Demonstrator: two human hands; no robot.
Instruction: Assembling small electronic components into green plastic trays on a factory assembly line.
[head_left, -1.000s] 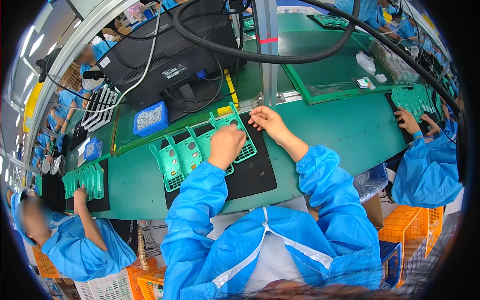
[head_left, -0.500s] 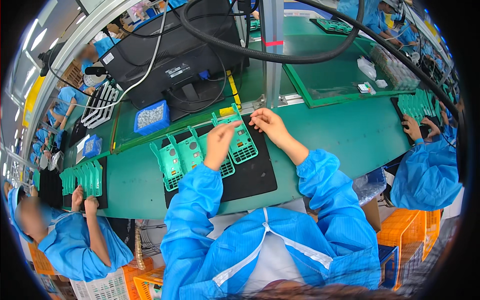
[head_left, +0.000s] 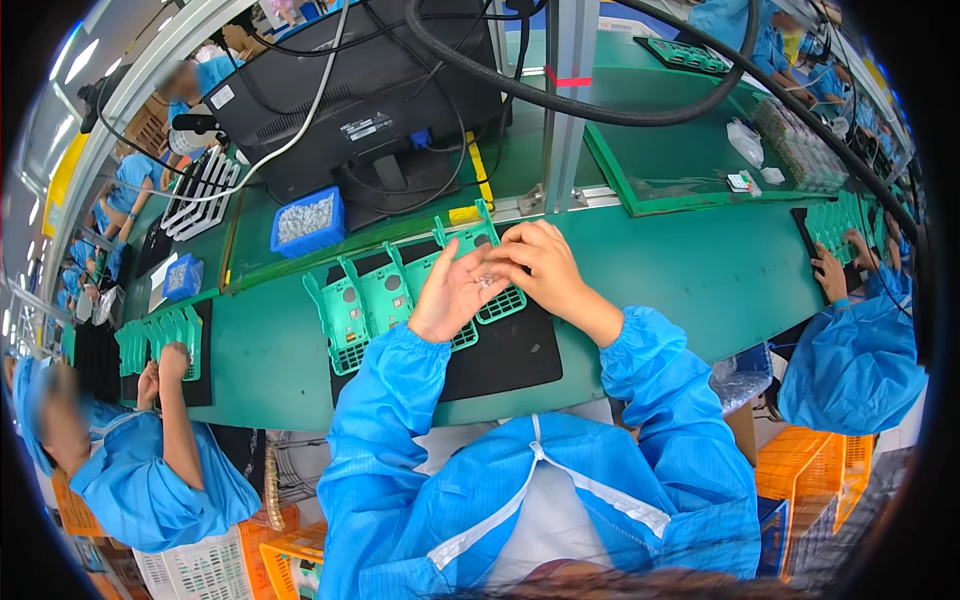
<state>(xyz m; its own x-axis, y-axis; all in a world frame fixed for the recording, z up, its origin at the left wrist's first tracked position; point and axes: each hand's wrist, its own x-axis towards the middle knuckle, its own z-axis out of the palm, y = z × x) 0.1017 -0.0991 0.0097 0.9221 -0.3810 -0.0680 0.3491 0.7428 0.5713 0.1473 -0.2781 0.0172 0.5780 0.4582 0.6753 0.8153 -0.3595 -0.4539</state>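
My left hand (head_left: 446, 298) is turned palm up above the mat, its fingers loosely curled. Small whitish, clear-looking parts (head_left: 487, 281) rest in it near the fingertips. My right hand (head_left: 550, 268) reaches over these parts, thumb and fingers pinched together; what they pinch is too small to make out. Beneath and beside my hands stands a row of several green plastic housings (head_left: 346, 316) with grid-like lower ends, on a black mat (head_left: 508, 362). My hands partly cover the housings on the right of the row.
Beyond the row is a blue bin (head_left: 306, 224) of small whitish parts, beside a black monitor (head_left: 350, 120). A metal post (head_left: 566, 130) and a thick black cable (head_left: 600, 112) cross above the green table (head_left: 670, 270). Co-workers handle green housings at left (head_left: 180, 330) and right (head_left: 835, 225).
My left hand has turned palm up, showing small parts in it. My right hand has come to the left hand, fingers over its palm. The view has shifted slightly.
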